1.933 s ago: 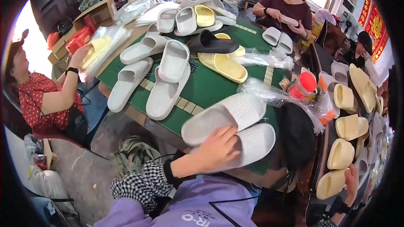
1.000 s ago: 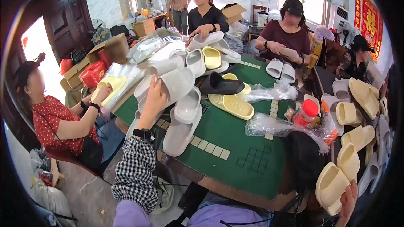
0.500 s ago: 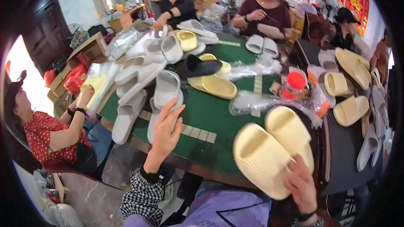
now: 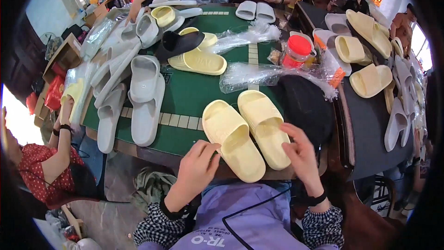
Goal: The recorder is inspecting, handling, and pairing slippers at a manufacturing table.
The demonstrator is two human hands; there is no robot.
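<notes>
Slippers point(image 4: 241, 147) in pale yellow between left hand point(image 4: 195, 167) and right hand point(image 4: 303, 155).

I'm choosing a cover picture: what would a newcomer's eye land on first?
First, the pale yellow slippers in the foreground, between the left hand and right hand. Then the red-lidded jar beyond them to the right, and the black slipper farther left, among paler ones on the green table.

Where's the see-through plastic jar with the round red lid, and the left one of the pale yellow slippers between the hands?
Clear plastic jar with round red lid point(image 4: 299, 49): head view, on the lid.
Left pale yellow slipper point(image 4: 237, 145): head view, on the insole behind the strap.
</notes>
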